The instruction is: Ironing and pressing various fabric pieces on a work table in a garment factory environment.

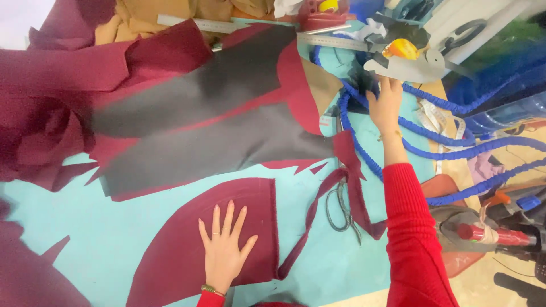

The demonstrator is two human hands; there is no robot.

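My left hand point(224, 247) lies flat, fingers spread, on a curved maroon fabric piece point(176, 244) on the light blue table point(85, 227). My right hand point(385, 105), in a red sleeve, reaches to the far right and touches a grey flat iron point(412, 67) with an orange-yellow top. Whether its fingers grip the iron cannot be seen. Dark grey fabric panels point(216, 125) edged in maroon lie spread across the middle.
Scissors point(341, 207) lie by a maroon strip right of my left hand. A blue coiled cord point(449, 150) loops across the right side. A metal ruler point(333, 41) lies at the back. Maroon cloth point(40, 102) is heaped left; a measuring tape point(435, 116) lies right.
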